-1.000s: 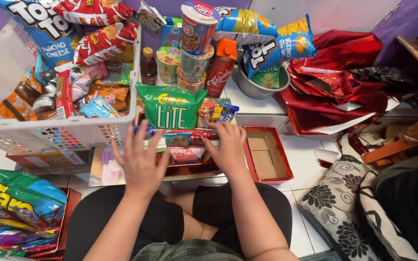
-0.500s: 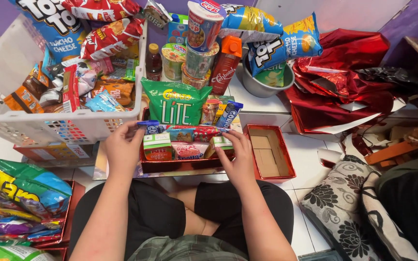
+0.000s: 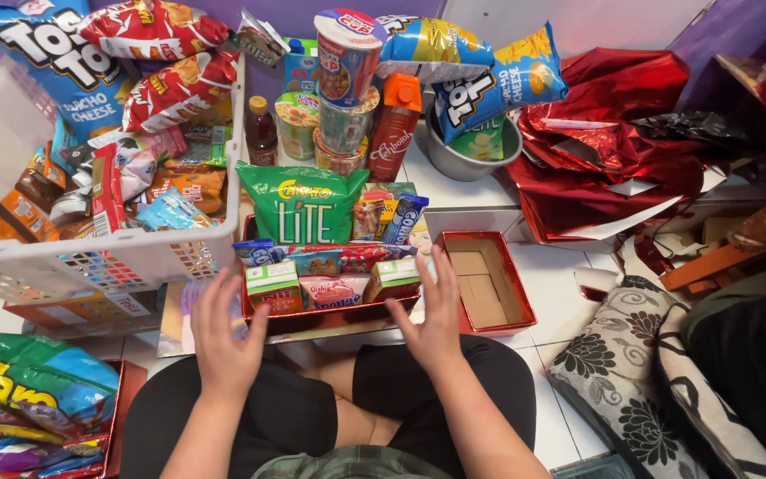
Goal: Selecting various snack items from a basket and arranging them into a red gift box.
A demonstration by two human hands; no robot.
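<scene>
The shallow red cardboard tray packed with snack packets (image 3: 330, 315) sits on the tiled floor just in front of our crossed legs, a green chip bag standing at its back. Half a second ago both hands gripped its front edge; now we have let go. Our left hand (image 3: 223, 337) and right hand (image 3: 432, 315) hover open, fingers spread, just short of it. The tray looks settled, beside an empty red cardboard box (image 3: 485, 279).
</scene>
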